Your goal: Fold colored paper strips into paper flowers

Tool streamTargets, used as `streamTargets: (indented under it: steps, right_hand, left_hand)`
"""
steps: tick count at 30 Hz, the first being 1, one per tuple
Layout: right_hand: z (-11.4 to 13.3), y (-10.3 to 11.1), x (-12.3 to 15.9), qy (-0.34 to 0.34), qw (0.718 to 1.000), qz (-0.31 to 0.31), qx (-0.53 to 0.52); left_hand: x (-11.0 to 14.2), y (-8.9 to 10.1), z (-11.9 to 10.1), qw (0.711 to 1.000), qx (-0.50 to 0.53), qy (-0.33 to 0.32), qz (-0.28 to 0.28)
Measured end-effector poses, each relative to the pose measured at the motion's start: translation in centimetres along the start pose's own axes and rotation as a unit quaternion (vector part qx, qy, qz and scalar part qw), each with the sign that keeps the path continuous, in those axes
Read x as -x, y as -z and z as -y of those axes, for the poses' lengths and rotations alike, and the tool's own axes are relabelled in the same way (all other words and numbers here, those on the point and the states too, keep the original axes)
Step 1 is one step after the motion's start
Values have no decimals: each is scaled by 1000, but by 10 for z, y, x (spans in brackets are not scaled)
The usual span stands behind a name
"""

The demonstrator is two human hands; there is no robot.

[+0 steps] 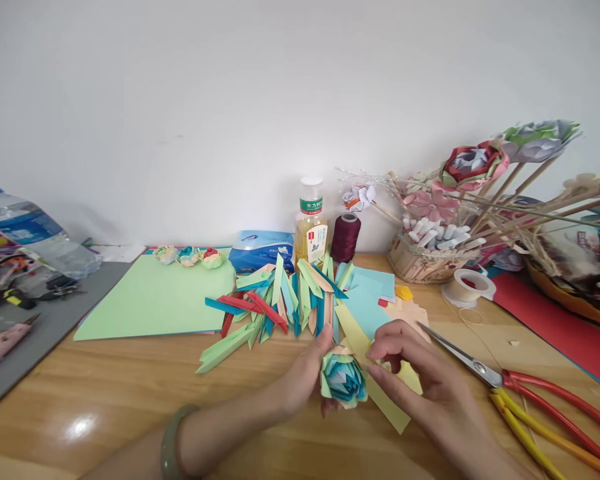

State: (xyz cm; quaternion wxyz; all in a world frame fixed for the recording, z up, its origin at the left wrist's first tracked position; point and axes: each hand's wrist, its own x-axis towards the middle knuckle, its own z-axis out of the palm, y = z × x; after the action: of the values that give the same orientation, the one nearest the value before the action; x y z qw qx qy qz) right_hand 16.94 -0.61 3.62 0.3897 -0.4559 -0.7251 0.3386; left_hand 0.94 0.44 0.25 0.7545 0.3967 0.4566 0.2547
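Observation:
A folded paper flower in blue, green and cream sits in my left hand, whose fingers close round its left side and underside. At its right edge, my right hand is pinched, thumb against fingertips; what lies between them is too small to make out. Yellow paper strips lie under and behind the flower. Beyond the hands spreads a pile of folded paper pieces in green, blue, red and peach.
Red-handled scissors and yellow-handled pliers lie at right, near a white spool. Behind stand a bottle, a maroon thread cone, a tissue pack and a basket. Green sheets lie left, bearing small paper flowers.

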Motion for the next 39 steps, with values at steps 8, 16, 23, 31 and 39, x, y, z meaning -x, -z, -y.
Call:
streamTargets:
  steps: [8,16,23,31,39]
  right_hand:
    - [-3,-4,5,83,995,40,44]
    - [5,-3,-1,-60,994,96,-7]
    - [-2,-8,-2,-114,989,82,-40]
    - [-4,-1,-4,-151,980,-50,-118]
    - [-10,-4,-6,-153,982,-43,-100]
  left_hand:
    - [7,-3,1,994,-101,-30,-9]
    - [7,0,4,990,-132,-33,-20]
    - [10,-4,0,991,-123,-45,4]
    - [1,3,-3,988,119,-51,79]
    - [-1,11,-8,944,293,-100,113]
